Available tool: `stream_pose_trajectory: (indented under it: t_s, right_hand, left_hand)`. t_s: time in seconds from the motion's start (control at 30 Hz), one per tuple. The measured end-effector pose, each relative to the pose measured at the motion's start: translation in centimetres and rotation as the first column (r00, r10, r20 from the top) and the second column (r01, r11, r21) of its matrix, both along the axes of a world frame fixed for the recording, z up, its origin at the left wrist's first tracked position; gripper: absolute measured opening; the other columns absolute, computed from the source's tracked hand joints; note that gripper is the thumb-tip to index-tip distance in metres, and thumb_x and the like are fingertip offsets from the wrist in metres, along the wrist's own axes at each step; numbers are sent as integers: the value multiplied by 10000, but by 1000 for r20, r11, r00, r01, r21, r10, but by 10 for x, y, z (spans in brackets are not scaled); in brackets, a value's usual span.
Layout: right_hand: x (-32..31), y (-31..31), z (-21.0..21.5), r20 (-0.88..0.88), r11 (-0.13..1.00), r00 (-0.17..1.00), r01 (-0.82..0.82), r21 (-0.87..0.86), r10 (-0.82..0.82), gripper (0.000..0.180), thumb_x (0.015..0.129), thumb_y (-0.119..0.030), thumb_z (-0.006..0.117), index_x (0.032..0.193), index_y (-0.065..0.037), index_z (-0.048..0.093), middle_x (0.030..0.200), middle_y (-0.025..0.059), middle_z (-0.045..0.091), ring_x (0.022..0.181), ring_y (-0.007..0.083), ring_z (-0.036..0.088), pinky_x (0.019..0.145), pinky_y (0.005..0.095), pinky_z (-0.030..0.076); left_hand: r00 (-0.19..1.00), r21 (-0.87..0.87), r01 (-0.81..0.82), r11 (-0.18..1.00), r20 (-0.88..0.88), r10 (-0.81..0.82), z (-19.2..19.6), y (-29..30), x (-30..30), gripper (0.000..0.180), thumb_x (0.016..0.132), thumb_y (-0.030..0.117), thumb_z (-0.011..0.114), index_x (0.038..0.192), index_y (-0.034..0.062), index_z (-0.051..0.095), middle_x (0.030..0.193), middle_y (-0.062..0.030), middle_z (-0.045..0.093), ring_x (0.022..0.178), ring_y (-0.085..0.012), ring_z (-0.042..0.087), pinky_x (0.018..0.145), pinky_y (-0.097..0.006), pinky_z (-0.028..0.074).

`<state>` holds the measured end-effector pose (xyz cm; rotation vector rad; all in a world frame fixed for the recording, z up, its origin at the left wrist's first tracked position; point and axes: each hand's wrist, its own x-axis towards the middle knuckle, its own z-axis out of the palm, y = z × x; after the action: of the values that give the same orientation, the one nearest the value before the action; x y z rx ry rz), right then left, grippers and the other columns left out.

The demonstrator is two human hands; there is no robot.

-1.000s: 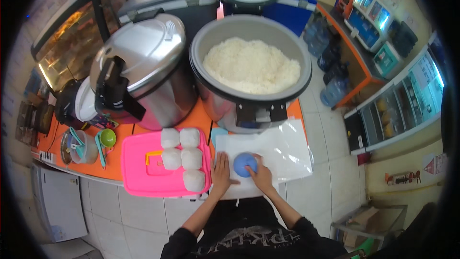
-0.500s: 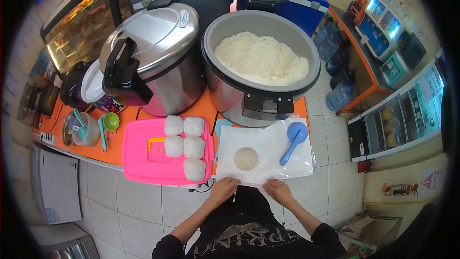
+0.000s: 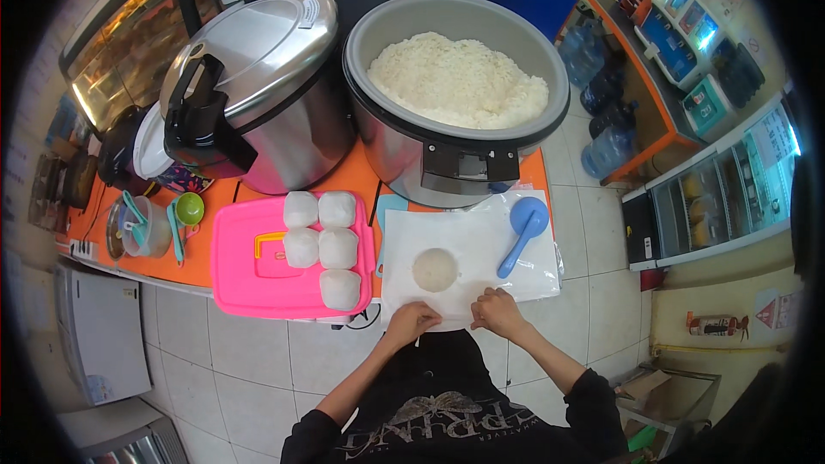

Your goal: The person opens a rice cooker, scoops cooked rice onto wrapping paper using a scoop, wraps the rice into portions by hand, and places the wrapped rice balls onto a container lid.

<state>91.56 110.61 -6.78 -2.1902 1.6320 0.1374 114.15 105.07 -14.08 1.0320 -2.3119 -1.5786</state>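
A stack of white paper sheets (image 3: 404,236) lies at the table's front edge, and a round, flattened portion of rice (image 3: 436,270) rests on it. My left hand (image 3: 412,320) pinches the near edge of the paper, just below the rice. Closed on that same edge, my right hand (image 3: 498,313) is further right, its fingers curled. The near strip of the sheet looks slightly raised between them. A blue rice scoop (image 3: 522,235) lies on the paper's right part. Beyond it stands an open rice cooker (image 3: 455,155) heaped with cooked rice (image 3: 464,82).
Several white paper-wrapped parcels (image 3: 338,247) sit on a pink lidded box (image 3: 249,283) to the left. A closed steel cooker (image 3: 292,129) stands behind. Far left are a green bowl (image 3: 190,208) and a tub of utensils (image 3: 150,236). Water bottles (image 3: 610,153) stand at right.
Both hands have moved away from me with the paper's near edge, the right one more. My fingers have curled tighter. The whole view has shifted slightly.
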Motion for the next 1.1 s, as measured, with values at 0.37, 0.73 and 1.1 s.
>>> stream_pose_trajectory:
  t_s: [0.37,0.73,1.1]
  right_hand:
    - [-41,-2,-44,648,893,630,404,197,-428,222,716,-225,731,862,-66,676,958,105,651,959,239,577,789,326,444]
    - [14,-34,-42,398,662,719,688,-298,-569,99,709,23,597,714,-76,594,707,125,471,601,300,512,537,396,405]
    - [-1,-60,-52,475,603,394,651,461,-787,189,747,42,487,901,-41,557,853,144,608,810,292,600,722,358,478]
  left_hand:
    - [924,-64,-371,926,-127,361,14,-51,42,335,752,133,663,1045,96,504,948,-147,611,813,-311,623,701,-406,475]
    - [728,-489,-585,647,34,685,-7,-20,-4,142,778,125,540,862,12,557,815,-167,542,749,-348,568,601,-435,463]
    - [763,37,-642,766,-62,643,-15,-35,32,381,722,70,675,1049,-32,509,930,-187,610,850,-266,623,752,-353,484]
